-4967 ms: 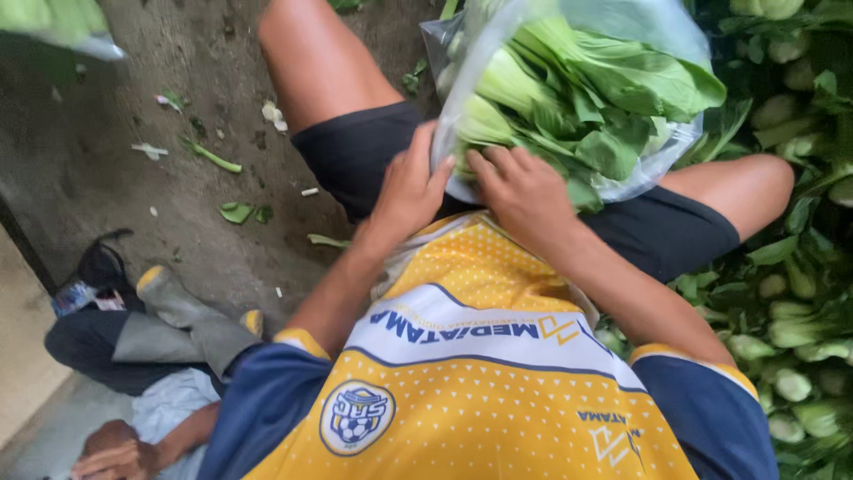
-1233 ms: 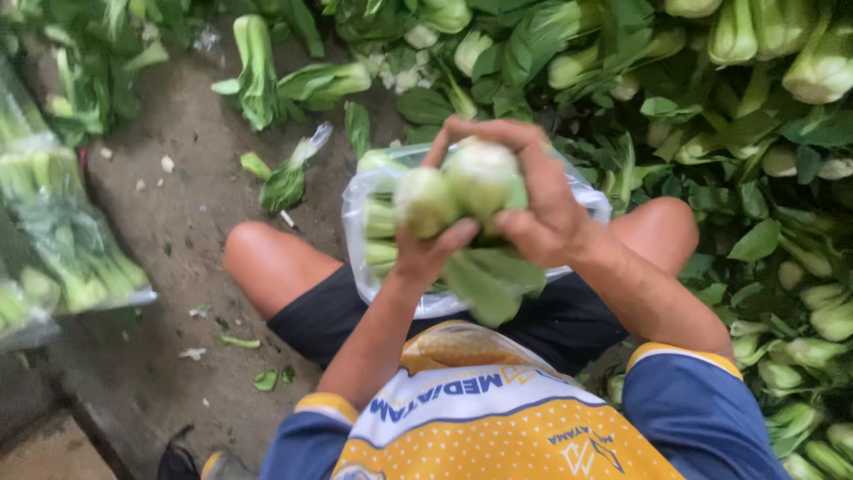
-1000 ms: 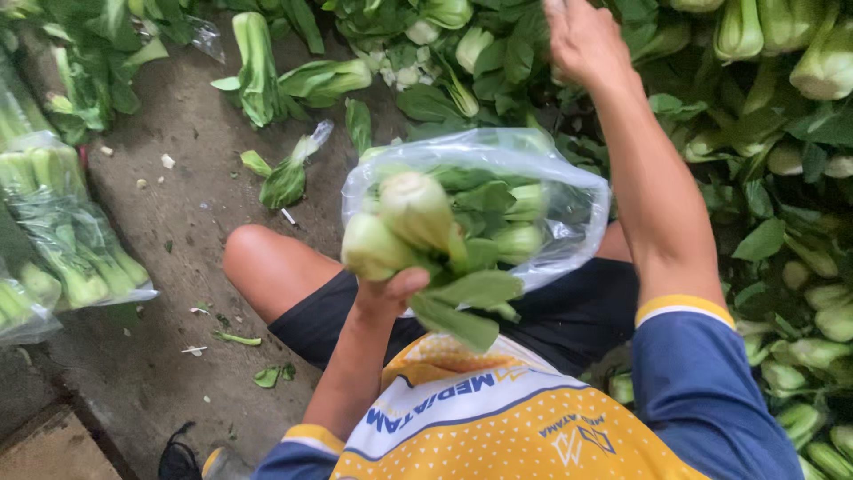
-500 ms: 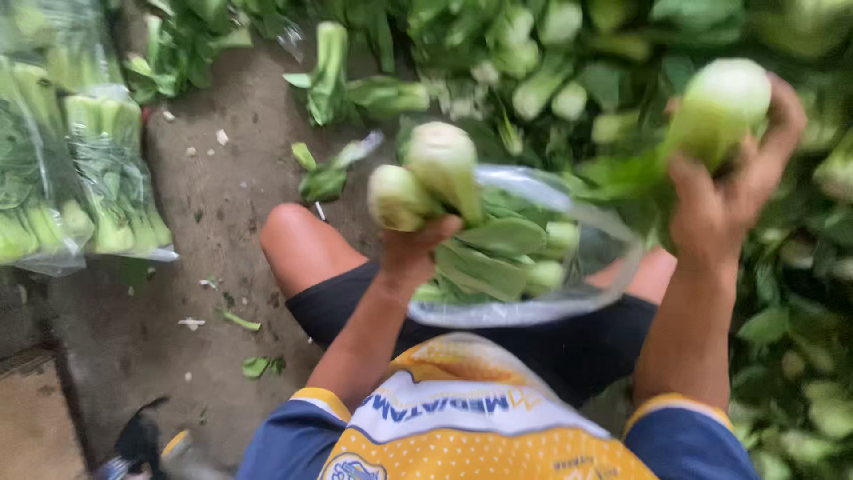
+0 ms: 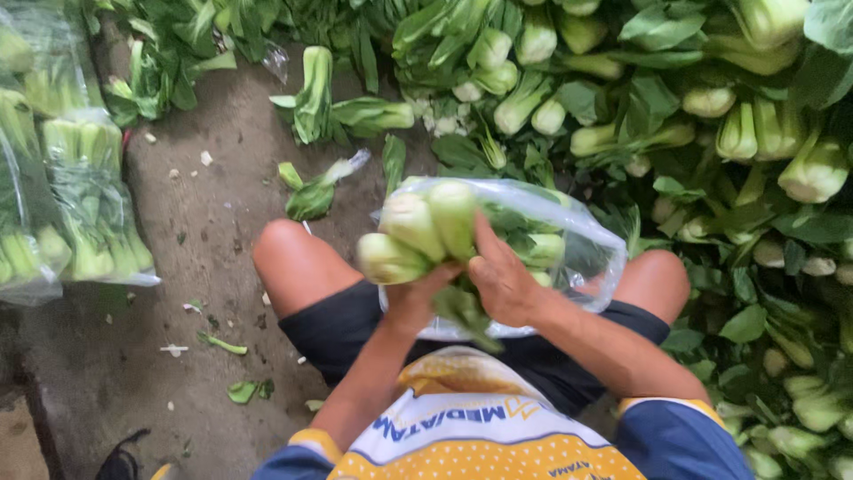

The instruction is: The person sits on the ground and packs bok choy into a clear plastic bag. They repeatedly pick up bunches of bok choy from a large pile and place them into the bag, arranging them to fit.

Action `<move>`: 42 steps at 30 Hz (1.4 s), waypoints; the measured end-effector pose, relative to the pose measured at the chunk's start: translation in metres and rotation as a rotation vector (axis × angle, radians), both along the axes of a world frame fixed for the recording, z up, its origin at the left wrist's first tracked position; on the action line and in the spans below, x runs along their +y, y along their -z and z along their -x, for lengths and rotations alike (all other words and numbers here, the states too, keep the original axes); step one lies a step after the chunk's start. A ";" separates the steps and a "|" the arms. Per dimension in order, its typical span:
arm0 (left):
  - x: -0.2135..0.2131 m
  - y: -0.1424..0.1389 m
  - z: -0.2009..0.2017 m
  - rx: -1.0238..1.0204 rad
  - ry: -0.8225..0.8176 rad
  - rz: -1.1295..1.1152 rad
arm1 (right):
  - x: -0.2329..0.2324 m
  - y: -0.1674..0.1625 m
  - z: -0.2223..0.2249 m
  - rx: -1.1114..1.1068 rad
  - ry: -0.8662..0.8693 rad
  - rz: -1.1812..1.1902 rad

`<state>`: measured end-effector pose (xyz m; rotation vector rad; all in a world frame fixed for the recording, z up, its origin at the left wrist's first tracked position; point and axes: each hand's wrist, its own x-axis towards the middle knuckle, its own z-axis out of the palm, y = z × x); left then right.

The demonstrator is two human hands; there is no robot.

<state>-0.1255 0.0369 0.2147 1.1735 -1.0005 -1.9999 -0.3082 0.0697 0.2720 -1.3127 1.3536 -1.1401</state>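
The person is sitting on the concrete floor, both hands raised over the lap. The left hand is grasping a bunch of bok choy heads from beneath, pale stem bases pointing up and away. The right hand is closing around the same bunch from the right side, fingers pressing against the stems. Directly behind the bunch, a clear plastic bag partly filled with greens is resting across the thighs. A loose bok choy pile is covering the floor's far and right edges. Filled bags are lying along the floor's left edge.
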 end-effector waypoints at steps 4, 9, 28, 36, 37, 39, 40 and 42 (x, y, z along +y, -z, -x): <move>-0.013 0.008 -0.051 0.456 -0.111 -0.141 | -0.100 0.008 0.047 0.417 -0.017 0.244; -0.021 0.016 -0.109 0.685 -0.219 -0.212 | -0.264 0.057 0.103 0.317 0.834 -0.292; -0.109 -0.024 -0.036 -0.123 -0.056 0.856 | -0.092 -0.087 0.005 0.026 0.507 0.212; -0.009 -0.040 0.025 0.387 -0.051 0.162 | 0.031 0.000 -0.033 0.008 0.688 0.151; 0.011 -0.032 0.029 0.388 -0.001 0.146 | 0.049 0.009 -0.032 -0.079 0.699 0.137; 0.043 -0.022 0.021 0.382 0.110 0.110 | 0.067 0.025 -0.042 -0.185 0.629 0.114; 0.053 -0.019 0.012 0.248 0.148 0.004 | 0.078 0.026 -0.052 -0.210 0.552 0.068; 0.063 -0.015 -0.007 -0.011 0.237 -0.188 | 0.097 0.024 -0.060 -0.187 0.438 -0.003</move>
